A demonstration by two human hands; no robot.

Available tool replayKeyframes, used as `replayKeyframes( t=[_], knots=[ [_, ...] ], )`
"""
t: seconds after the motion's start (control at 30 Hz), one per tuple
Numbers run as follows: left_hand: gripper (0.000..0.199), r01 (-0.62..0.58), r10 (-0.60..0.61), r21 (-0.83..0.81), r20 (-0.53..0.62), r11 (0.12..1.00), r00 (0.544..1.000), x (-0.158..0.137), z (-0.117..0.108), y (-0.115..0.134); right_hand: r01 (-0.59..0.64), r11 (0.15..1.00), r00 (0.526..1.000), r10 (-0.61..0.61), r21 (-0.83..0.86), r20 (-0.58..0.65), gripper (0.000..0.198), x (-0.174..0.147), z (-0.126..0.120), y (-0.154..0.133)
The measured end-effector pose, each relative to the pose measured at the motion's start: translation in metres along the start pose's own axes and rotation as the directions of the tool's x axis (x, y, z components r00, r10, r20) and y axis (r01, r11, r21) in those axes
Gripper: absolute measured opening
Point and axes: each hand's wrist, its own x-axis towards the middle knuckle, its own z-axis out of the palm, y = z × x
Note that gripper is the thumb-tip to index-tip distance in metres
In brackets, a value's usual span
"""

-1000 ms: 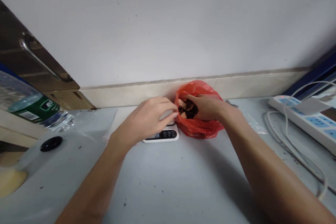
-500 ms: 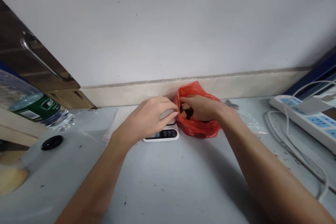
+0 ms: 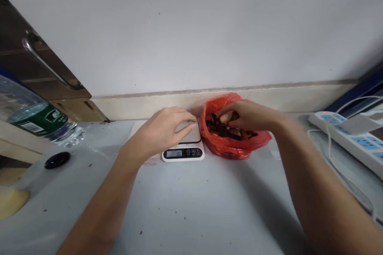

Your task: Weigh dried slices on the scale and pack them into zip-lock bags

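Note:
A red plastic bag [image 3: 230,150] stands open against the wall, holding dark brown and tan dried pieces [image 3: 221,129]. My right hand [image 3: 243,114] reaches into its mouth, fingers closed around a pale tan dried slice [image 3: 226,117]. Left of the bag lies a white digital kitchen scale [image 3: 183,158], its display reading 0.0. Over the scale's plate hovers my left hand [image 3: 167,127], empty, with thumb and fingers apart. It covers part of the plate. Clear plastic bags [image 3: 138,127] lie flat at the scale's left, partly hidden by my left hand and forearm.
On the left a water bottle [image 3: 44,117] with a green label leans in, near a black oval object [image 3: 57,160] and a yellowish rounded object [image 3: 13,203]. At right lie a white power strip [image 3: 356,139] and its cable [image 3: 329,143]. Dark crumbs dot the grey tabletop [image 3: 179,223].
My right hand has drawn back to the right and partly out of the bag, whose mouth is wider, showing more pieces. My left hand has shifted slightly left, uncovering the scale's display.

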Motion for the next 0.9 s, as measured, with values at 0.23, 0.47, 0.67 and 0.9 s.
replayKeyframes(
  t=[0.23,0.47,0.67,0.9],
  knots=[
    [0.035,0.174,-0.171,-0.005,0.165,0.985,0.971,-0.008,-0.012,-0.015,0.184,0.962,0.978,-0.159,0.202,-0.133,0.032,-0.017,-0.02,0.017],
    [0.05,0.352,-0.362,0.092,0.324,0.931,0.874,-0.025,-0.032,-0.04,0.31,0.886,0.936,-0.222,0.345,-0.272,0.041,-0.005,-0.013,-0.025],
    [0.066,0.541,-0.56,0.187,0.465,0.82,0.686,-0.03,-0.039,-0.051,0.452,0.866,0.883,-0.401,0.213,-0.243,0.03,0.035,0.026,-0.083],
    [0.064,0.567,-0.577,0.193,0.497,0.801,0.648,-0.027,-0.035,-0.048,0.364,0.931,0.93,-0.363,0.009,-0.066,0.022,0.058,0.055,-0.093]
  ],
)
